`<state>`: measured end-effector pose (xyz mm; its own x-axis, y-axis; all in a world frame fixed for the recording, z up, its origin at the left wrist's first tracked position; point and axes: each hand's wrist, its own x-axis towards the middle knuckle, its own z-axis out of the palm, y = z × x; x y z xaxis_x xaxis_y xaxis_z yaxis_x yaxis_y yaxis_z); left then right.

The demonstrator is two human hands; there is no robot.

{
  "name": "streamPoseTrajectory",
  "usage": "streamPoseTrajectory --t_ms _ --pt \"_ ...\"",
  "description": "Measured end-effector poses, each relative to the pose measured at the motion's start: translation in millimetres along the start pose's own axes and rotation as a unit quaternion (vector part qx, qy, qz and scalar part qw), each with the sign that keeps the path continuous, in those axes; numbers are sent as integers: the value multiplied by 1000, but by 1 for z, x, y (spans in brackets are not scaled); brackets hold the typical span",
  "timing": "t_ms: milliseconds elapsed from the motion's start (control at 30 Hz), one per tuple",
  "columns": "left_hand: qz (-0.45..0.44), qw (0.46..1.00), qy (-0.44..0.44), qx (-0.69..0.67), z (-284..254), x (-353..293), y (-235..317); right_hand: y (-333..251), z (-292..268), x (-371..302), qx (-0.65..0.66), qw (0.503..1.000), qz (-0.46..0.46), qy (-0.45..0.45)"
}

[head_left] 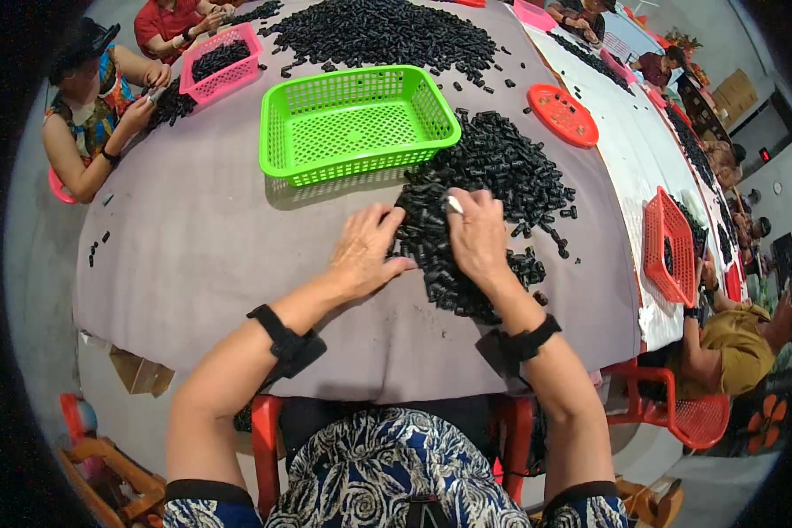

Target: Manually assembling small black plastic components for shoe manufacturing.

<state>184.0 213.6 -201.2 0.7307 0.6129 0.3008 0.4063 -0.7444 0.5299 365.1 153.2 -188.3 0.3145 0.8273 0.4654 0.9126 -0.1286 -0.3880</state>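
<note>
Black pieces (pixel 493 176) lie heaped under both open hands (pixel 418 242), just beside an empty green basket (pixel 356 123).

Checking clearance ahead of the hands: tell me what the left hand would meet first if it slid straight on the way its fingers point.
The left hand points up-right, so it would probably first meet the pile of small black pieces, which its fingertips nearly touch.
</note>
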Motion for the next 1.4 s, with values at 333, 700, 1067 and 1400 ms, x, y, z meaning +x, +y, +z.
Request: streamPoseTrajectory --t_ms 333,700,1067,1400 --pt "-50 998 11 43 -41 -32 -22 -63 29 0 77 992 -82 -48" --pt "-5 998 55 -14 -72 -55 -10 66 -105 -27 170 972 119 -114" --pt "-13 994 35 -107 -56 -68 20 78 -111 -65 23 973 115 -198" --pt "193 967 -104 -128 -23 -83 79 68 -111 -36 -110 947 99 -284"
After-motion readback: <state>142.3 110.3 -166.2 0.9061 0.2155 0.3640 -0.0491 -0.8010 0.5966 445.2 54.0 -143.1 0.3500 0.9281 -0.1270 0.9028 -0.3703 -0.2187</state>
